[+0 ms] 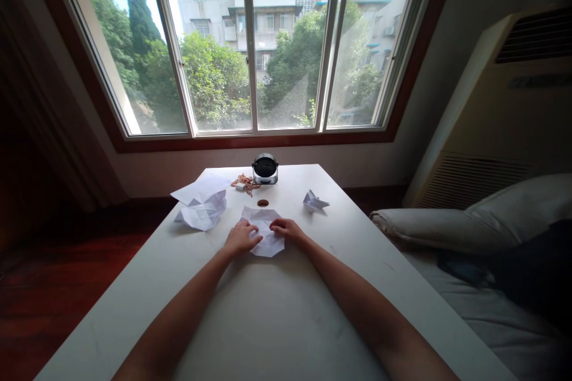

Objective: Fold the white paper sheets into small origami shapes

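Below the frame's centre, we are resting our left hand (241, 239), fingers (251, 227) slightly apart, on the creased paper (264, 218), seemingly to steady it against the worktop (263, 309), while our right hand (288, 229) is touching its right side, perhaps pinching, we cannot tell.

a home room, reddish floor (67, 292), pale cushion (438, 224), 4-pane window (252, 59), tall vented unit (504, 113)

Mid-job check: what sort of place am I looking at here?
Probably a room in a home: a padded seat or bed lies beside the white table, a tall air conditioner stands at the right, and the wide window looks out on trees and buildings.
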The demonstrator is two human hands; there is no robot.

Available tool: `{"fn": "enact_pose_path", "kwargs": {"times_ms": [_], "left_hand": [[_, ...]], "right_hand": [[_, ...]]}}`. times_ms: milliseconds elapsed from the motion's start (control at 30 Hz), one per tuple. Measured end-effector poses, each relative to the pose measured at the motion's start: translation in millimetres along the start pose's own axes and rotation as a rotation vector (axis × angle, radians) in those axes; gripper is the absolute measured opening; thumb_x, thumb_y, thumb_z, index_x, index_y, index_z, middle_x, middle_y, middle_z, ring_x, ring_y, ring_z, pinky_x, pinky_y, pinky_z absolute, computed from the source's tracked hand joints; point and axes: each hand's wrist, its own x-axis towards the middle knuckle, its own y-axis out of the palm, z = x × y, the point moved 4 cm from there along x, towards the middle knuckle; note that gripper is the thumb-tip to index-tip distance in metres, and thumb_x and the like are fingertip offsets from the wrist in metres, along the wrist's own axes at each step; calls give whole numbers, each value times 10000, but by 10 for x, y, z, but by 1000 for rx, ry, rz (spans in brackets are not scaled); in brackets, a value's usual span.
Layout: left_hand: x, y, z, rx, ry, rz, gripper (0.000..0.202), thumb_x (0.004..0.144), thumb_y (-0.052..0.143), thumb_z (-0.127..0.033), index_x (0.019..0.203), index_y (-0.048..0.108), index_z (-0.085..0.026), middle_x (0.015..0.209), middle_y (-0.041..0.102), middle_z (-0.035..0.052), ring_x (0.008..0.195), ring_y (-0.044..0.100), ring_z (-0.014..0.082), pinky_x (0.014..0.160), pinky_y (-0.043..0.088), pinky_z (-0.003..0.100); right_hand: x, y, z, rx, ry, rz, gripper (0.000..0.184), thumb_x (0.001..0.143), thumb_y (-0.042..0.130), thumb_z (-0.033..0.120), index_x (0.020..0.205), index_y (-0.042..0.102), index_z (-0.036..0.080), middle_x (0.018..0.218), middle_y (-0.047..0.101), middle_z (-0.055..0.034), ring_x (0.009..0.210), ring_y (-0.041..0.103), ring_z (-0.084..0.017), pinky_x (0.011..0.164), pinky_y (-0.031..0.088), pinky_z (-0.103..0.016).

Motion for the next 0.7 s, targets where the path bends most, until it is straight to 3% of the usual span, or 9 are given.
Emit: {"fn": "enact_pose_path", "kwargs": {"times_ms": [167,267,367,500,600,700], "left_hand": [[32,62,34,-95,-25,84,366,883,529,-522,1073,710,-268,983,646,60,940,620,232,850,464,314],[-17,95,-12,-36,-49,-40,281,916,494,-415,1034,680,-240,952,647,71,942,612,234,867,458,336],[-59,118,-55,24,1,-155,219,893,535,-358,1019,650,-221,1074,640,105,1082,574,264,961,427,381],[-47,182,-27,-5,133,-128,202,882,553,-332,1031,627,-216,1295,594,111,1260,501,265,1086,364,398],[-18,252,65,-17,112,-98,273,893,541,-375,1099,621,-213,1394,547,121,1362,428,275,1139,320,418],[5,337,146,-5,44,-62,459,911,508,-453,1295,560,-208,1509,448,130,1426,360,295,1182,255,460]], "right_hand": [[7,-29,-62,-50,82,-166,254,875,544,346,830,723,171,717,693,-14,643,598,-154,628,448,-248],[-20,25,1,-203,9,-153,185,861,589,310,859,732,192,790,697,-19,705,606,-164,680,466,-265],[-64,88,94,-383,-106,-98,135,848,645,281,917,745,222,972,701,-51,918,622,-206,848,478,-322],[-114,162,151,-571,-190,1,292,865,668,359,1144,703,280,1287,615,-82,1206,542,-263,1034,411,-421],[-132,202,127,-640,-190,72,429,909,612,429,1313,616,288,1412,538,-99,1314,475,-278,1095,370,-451],[-141,233,95,-681,-184,129,567,913,575,534,1419,530,282,1496,462,-112,1389,400,-304,1150,303,-483]]}}
